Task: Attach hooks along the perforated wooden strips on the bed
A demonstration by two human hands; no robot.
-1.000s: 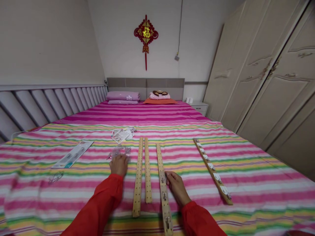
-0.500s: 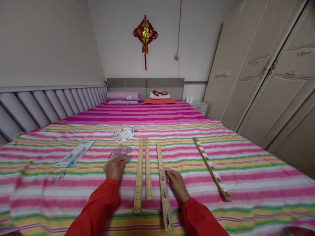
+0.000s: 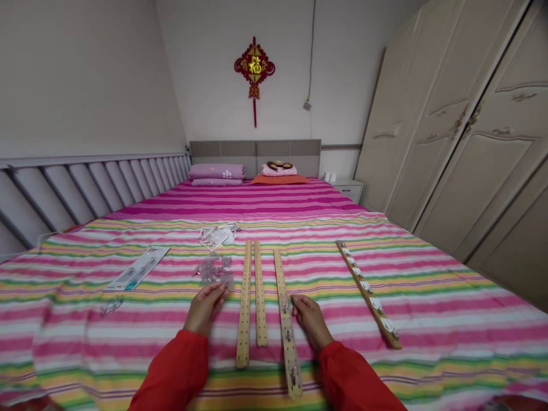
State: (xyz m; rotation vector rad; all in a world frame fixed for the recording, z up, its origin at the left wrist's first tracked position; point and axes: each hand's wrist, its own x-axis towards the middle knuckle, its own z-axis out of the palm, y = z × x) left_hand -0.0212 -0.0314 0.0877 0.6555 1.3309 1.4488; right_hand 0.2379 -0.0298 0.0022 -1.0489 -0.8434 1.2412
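Observation:
Three perforated wooden strips lie lengthwise on the striped bedspread [image 3: 385, 251]. My right hand [image 3: 309, 318] rests against the right edge of the right strip [image 3: 286, 319], fingers curled at a small metal hook on it. My left hand [image 3: 205, 305] is left of the left strip [image 3: 244, 308], fingers pinched together on a small clear piece below a heap of clear plastic hooks [image 3: 214, 268]. The middle strip [image 3: 260, 297] lies untouched between them. Both sleeves are red.
A fourth wooden strip [image 3: 369, 294] carrying several white hooks lies slanted at the right. A packaging card [image 3: 136, 269], torn wrappers [image 3: 216, 235] and a small clear piece [image 3: 111, 306] lie at the left. Pillows sit at the headboard; a wardrobe [image 3: 471, 142] lines the right side.
My left hand has drawn back from the heap of clear hooks toward me, fingers now pinched. The right hand stays on the strip. The view has tilted slightly.

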